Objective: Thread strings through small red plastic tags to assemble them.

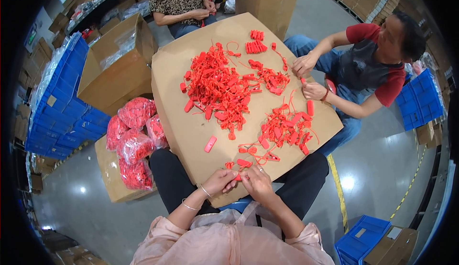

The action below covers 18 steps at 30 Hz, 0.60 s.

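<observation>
The fingers (252,178) partly hide a red piece (238,177) (too small to make out) between them.

Over on the left I see stacked blue plastic crates (52,107) beside an open cardboard carton (105,83) with clear plastic film (119,49) inside. Yellow tape (338,188) crosses the grey floor (95,207); near it, a blue bin (361,236) sits beside a brown box (394,247).

Cardboard tabletop (184,152) ctr; L hand (222,181) & R hand (258,181) at its near edge, plastic part (237,177) btwn. Big corded-parts pile (215,85) L of ctr; smaller pile (287,128) nr R corner; stacked parts (256,48) twd far end. Loose part (210,144) btwn big pile & hands. L of tabletop: bagged parts (136,145) on carton (107,171), open box (107,81) behind, crates (62,107) farther L. Co-worker (363,69) on R.
</observation>
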Tool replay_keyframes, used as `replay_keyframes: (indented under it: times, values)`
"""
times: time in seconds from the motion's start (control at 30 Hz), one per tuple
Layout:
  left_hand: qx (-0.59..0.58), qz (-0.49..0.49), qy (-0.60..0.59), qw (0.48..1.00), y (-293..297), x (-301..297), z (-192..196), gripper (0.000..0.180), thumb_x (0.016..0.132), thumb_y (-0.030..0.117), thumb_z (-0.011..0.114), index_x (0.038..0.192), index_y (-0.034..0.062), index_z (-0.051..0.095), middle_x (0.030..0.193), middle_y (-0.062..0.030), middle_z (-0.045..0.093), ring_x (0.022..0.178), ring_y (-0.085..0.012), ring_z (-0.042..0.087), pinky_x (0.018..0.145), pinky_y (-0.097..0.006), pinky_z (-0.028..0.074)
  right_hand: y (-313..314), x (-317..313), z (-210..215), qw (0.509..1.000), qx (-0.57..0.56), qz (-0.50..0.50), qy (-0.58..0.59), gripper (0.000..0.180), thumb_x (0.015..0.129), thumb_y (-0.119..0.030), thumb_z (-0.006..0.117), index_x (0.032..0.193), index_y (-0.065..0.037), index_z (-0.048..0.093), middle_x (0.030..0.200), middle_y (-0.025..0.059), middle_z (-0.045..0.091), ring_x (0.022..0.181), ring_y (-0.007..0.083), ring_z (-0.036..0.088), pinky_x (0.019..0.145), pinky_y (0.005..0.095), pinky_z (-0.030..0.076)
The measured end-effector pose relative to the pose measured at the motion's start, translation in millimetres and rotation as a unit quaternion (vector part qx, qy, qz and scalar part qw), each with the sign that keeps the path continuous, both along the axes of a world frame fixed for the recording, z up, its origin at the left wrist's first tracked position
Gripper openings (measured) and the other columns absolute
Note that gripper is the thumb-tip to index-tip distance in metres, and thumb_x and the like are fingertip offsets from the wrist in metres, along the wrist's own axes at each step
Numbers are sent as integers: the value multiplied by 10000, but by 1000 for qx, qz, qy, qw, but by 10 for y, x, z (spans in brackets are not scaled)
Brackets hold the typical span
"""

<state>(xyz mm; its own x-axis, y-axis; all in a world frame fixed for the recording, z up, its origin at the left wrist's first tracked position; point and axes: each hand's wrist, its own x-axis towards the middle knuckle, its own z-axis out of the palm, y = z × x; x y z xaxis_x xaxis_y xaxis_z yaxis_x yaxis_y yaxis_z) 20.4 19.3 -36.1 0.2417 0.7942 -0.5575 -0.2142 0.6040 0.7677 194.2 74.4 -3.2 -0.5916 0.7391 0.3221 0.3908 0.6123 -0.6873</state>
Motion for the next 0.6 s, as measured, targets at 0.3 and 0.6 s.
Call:
replay_keyframes:
  times: [0.3,0.6]
  values:
    - [54,-42,94,993,-44,86,132,191,900,146,428,932,36,581,612,16,521,466,-48,454,413,-192,383,-39,33,-20,987,139,52,-56,112,729,-122,626,813,-55,593,775,83,558,718,249,553,650,342,459]
    - [154,-55,170,972,-27,-46,350,181,878,139,435,914,30,574,699,-40,578,541,-115,533,511,-240,444,-66,-152,298,989,133,36,-53,136,733,-149,617,797,-51,548,817,72,543,739,242,564,613,341,474]
